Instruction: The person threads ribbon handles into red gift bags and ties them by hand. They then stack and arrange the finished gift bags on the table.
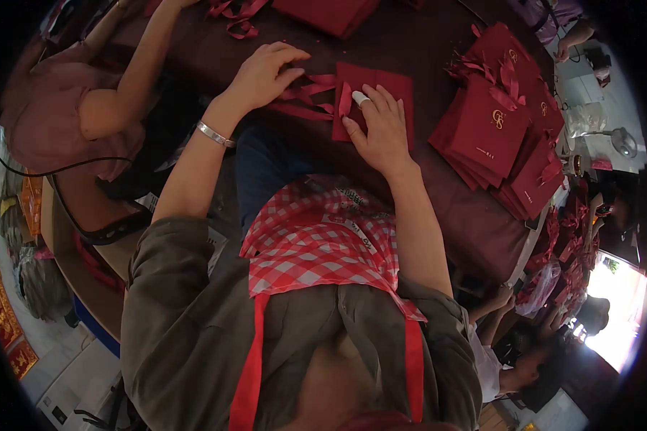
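Note:
A dark red bag [393, 80], apparently of paper or card, lies flat on the table before me. My right hand [382, 133] rests on it with fingers and thumb spread; a white finger cot [361, 99] covers one fingertip. A loop of red ribbon [346, 100] shows on the bag beside my right thumb and that finger. More red ribbon [305, 110] trails from the bag's left side. My left hand [264, 77], with a silver bracelet [216, 134] on the wrist, is just above and left of these ribbons. Its fingers reach right, thumb apart, holding nothing visible.
Piled at the right are dark red bags [490, 133] with gold lettering and ribbons. Other red pieces [327, 13] and loose ribbons [241, 16] lie at the far edge of the dark tablecloth [438, 208]. A person [72, 115] sits close on my left; others are at right.

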Tool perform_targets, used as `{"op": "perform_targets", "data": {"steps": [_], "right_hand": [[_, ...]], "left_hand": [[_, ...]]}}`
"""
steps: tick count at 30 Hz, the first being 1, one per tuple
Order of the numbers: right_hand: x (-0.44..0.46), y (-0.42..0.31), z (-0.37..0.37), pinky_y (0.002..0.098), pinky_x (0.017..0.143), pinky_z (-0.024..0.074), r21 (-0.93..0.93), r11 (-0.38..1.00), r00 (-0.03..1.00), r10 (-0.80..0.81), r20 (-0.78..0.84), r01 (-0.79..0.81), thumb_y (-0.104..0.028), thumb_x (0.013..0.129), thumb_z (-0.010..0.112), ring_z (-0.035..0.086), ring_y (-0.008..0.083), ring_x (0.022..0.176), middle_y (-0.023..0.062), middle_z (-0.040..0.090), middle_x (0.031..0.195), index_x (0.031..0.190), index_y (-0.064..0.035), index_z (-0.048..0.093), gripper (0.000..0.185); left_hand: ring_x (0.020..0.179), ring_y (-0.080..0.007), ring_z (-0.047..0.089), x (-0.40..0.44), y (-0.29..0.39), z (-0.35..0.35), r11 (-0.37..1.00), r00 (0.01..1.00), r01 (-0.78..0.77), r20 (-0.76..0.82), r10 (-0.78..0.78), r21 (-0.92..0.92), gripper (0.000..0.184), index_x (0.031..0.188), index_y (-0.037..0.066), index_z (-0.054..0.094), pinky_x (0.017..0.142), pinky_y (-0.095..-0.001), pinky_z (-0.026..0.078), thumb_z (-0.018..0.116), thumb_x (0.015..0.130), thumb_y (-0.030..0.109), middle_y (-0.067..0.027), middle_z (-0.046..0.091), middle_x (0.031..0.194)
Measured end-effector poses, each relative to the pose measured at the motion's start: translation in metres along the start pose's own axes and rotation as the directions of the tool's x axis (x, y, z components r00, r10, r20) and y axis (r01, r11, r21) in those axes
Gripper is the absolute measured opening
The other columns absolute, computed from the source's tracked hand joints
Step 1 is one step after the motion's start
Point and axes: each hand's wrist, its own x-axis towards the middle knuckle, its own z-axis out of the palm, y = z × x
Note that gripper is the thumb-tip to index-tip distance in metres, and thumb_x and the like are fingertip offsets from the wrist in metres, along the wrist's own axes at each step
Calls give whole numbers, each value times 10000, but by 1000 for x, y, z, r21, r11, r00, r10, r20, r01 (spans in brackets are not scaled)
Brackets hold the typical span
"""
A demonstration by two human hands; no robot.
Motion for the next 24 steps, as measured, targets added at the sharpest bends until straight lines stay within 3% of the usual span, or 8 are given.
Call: {"op": "perform_targets", "data": {"steps": [1, 4, 7, 15, 20, 22, 24], "right_hand": [[0, 0, 0, 564, 1055, 242, 2, 1000, 1000, -2, -5, 2, -325, 837, 591, 337, 327, 1289, 126, 437, 1336, 1198, -56, 533, 454], [-1, 1, -1, 563, 1056, 240, 8, 1000, 1000, -2, -5, 2, -327, 839, 589, 335, 327, 1291, 126, 436, 1337, 1198, -56, 533, 454], [0, 0, -1, 564, 1056, 237, 24, 1000, 1000, 2, 1, -2, -330, 844, 584, 334, 328, 1291, 127, 437, 1336, 1198, -56, 533, 451], [2, -1, 2, 599, 1039, 239, -36, 999, 1000, 17, 10, -16, -344, 852, 571, 334, 335, 1293, 137, 435, 1339, 1205, -63, 529, 453], [12, 0, 12, 644, 1011, 240, -115, 981, 987, 147, -65, -154, -346, 865, 557, 328, 360, 1290, 161, 426, 1341, 1209, -61, 517, 448], [13, 0, 12, 649, 1007, 240, -117, 981, 986, 149, -72, -157, -344, 867, 555, 327, 364, 1289, 166, 422, 1342, 1209, -60, 514, 446], [12, 1, 12, 655, 1003, 239, -119, 979, 985, 155, -78, -163, -342, 869, 553, 325, 368, 1289, 171, 418, 1343, 1209, -58, 510, 445]], "left_hand": [[1014, -255, 564, 1, 3, 2, 1000, 1000, -1, -2, 1, -1, 191, 1010, 101, 640, 847, -355, 461, 619, 841, 185, -59, 600, 1055], [1167, -271, 451, -6, 15, -1, 994, 957, -92, 281, 70, 66, 176, 925, 136, 663, 934, -444, 383, 668, 793, 252, -56, 533, 1190], [1199, -264, 424, -19, 12, -15, 973, 958, -110, 283, 49, 204, 171, 861, 124, 668, 959, -453, 358, 694, 763, 263, -60, 520, 1225], [1179, -265, 450, -39, -6, -11, 995, 985, 2, 169, -19, 101, 158, 808, 109, 667, 958, -452, 360, 691, 770, 261, -71, 518, 1254], [1175, -259, 459, -12, -20, -1, 993, 989, 43, 137, -57, 108, 160, 830, 119, 670, 957, -451, 362, 690, 774, 267, -51, 535, 1240], [1094, -277, 518, -3, -23, 2, 989, 997, -16, 83, 4, 148, 106, 818, 100, 665, 905, -382, 426, 695, 757, 181, -73, 568, 1182], [1086, -272, 527, -1, -25, 2, 990, 995, -26, 102, 11, 141, 111, 833, 94, 666, 899, -372, 431, 690, 767, 181, -74, 574, 1173]]}}
